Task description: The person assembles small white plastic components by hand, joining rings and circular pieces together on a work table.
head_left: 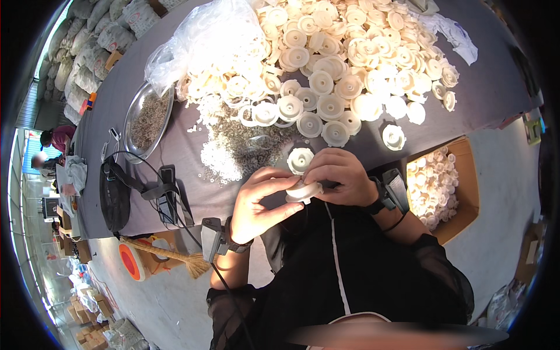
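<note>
Slipping could be caused by tilting the cream disc (304, 191), pinched mid-frame by nearly closed fingers (274, 185) of left hand (256, 201) and right hand (344, 177).

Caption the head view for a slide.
Left hand and right hand hold a round white plastic part at a gray-covered table heaped with similar parts.

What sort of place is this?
Likely an assembly workshop: round cream plastic parts lie heaped on a cloth-covered table, an open cardboard box of similar pieces sits beside it, and stuffed sacks are piled at upper left.
</note>
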The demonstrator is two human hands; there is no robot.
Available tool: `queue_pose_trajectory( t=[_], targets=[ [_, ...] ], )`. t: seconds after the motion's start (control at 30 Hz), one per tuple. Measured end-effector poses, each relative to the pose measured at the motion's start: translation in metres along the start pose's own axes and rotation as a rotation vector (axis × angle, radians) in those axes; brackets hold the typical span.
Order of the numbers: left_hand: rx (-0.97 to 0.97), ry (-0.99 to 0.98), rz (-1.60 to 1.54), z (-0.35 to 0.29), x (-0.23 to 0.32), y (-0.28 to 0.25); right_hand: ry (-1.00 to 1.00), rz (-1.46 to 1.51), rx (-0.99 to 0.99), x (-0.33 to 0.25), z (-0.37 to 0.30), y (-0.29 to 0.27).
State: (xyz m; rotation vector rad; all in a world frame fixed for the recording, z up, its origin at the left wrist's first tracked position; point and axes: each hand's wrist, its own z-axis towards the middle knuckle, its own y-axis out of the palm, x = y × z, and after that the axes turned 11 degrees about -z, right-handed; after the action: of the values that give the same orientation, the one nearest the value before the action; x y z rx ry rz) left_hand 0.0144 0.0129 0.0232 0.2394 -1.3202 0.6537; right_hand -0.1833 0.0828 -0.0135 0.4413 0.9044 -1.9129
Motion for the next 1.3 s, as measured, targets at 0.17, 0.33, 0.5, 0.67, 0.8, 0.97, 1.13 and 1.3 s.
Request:
queue_pose_trajectory(
  t=[0.17, 0.33, 0.5, 0.67, 0.8, 0.97, 1.13, 1.3],
  targets=[
    [0.075, 0.055, 0.089, -0.002, -0.001, 0.001, -0.060, -0.094, 0.054, 0.000, -0.002, 0.004],
    [0.101, 0.252, 0.270, -0.001, -0.007, 0.006, -0.064, -0.073, 0.047, 0.001, -0.003, 0.005],
    [0.018, -0.023, -0.010, 0.003, -0.015, 0.003, 0.081, 0.049, -0.093, 0.006, -0.012, 0.005],
    [0.215, -0.398, -0.569, 0.012, -0.038, 0.009, 0.526, 0.266, 0.025, 0.007, -0.017, 0.012],
    [0.386, -0.401, -0.810, 0.032, -0.050, -0.003, 0.575, 0.296, 0.175, 0.016, -0.022, 0.010],
    [0.474, -0.176, -0.814, 0.046, -0.050, -0.011, 0.581, 0.306, 0.255, 0.016, -0.023, 0.012],
    [0.823, -0.009, -0.168, 0.023, -0.086, -0.073, 0.616, 0.206, 0.177, 0.017, -0.026, 0.010],
    [0.912, -0.199, 0.283, -0.026, -0.111, -0.128, 0.650, 0.253, 0.138, 0.023, -0.029, 0.013]
  ],
)
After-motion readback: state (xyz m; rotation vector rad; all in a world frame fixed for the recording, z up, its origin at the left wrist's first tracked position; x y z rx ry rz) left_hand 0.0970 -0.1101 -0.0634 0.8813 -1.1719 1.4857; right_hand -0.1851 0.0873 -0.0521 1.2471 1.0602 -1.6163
